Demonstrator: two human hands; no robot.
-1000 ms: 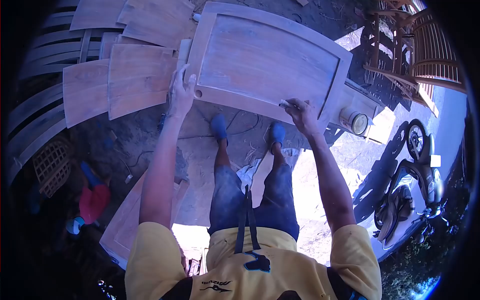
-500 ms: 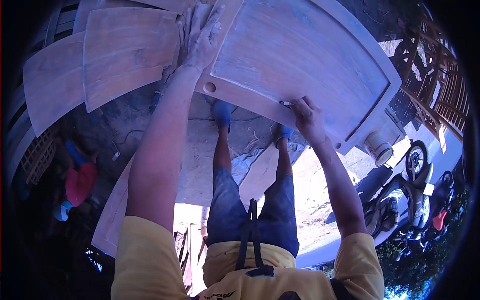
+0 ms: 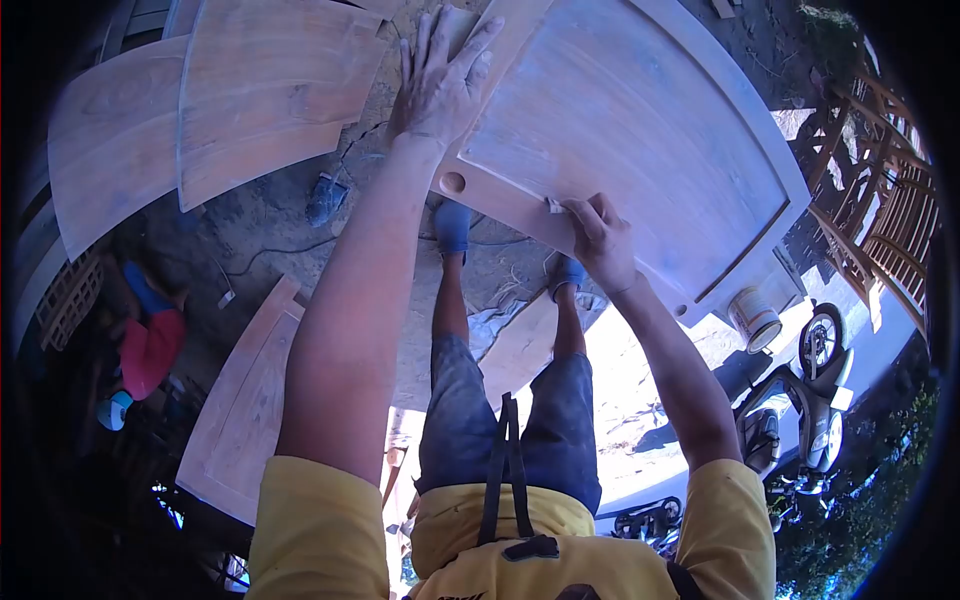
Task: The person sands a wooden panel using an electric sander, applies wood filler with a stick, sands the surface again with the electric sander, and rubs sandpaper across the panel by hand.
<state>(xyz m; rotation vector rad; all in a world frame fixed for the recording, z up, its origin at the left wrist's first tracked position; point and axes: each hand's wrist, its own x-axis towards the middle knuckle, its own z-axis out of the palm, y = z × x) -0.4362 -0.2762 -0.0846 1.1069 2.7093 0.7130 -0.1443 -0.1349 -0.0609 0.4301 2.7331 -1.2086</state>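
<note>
A wooden door panel [image 3: 640, 130] with a raised frame lies in front of me, dusted pale. My left hand [image 3: 440, 85] rests with spread fingers at the panel's left end, over the frame. In a pinch, my right hand [image 3: 603, 240] holds a small pale folded piece, like sandpaper [image 3: 555, 206], against the frame's near edge. A round recess [image 3: 453, 182] is cut in that frame, left of my right hand. What lies under my left palm is hidden.
Curved-looking wooden panels [image 3: 280, 90] lie at the left; another door [image 3: 245, 400] stands lower left. A person in red [image 3: 150, 350] crouches there. A blue object [image 3: 325, 198] lies on the ground. A bucket [image 3: 755, 318], motorcycle [image 3: 800, 400] and slatted wooden furniture [image 3: 900, 220] are at the right.
My right hand has slid left along the frame's near edge, closer to the round recess. My left hand stays at the panel's end while the whole view shifts slightly.
</note>
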